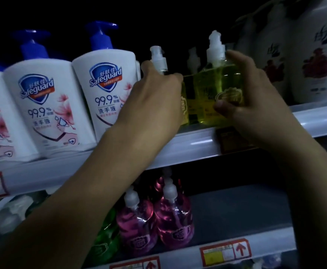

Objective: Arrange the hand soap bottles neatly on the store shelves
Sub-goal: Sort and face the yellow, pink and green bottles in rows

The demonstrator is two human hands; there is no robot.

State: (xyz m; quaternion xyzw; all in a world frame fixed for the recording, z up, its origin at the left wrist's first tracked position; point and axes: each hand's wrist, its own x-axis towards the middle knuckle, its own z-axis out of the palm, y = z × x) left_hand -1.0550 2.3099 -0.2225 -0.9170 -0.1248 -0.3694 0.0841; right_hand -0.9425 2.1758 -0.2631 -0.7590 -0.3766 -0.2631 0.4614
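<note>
Two clear yellow hand soap bottles with white pumps stand on the upper shelf (197, 140). My left hand (155, 101) wraps over the left yellow bottle (158, 59), hiding most of its body. My right hand (254, 98) grips the right yellow bottle (215, 88), thumb on its front and fingers behind its right side. Another pump top (193, 59) shows dimly behind the two, its body hidden. The two bottles stand side by side, nearly touching.
White Safeguard bottles (104, 90) with blue pumps fill the upper shelf to the left. Large white bottles (318, 55) stand at the right. On the lower shelf (236, 208) are pink bottles (174, 218) and a green bottle (106, 239); dark shelf floor shows to their right.
</note>
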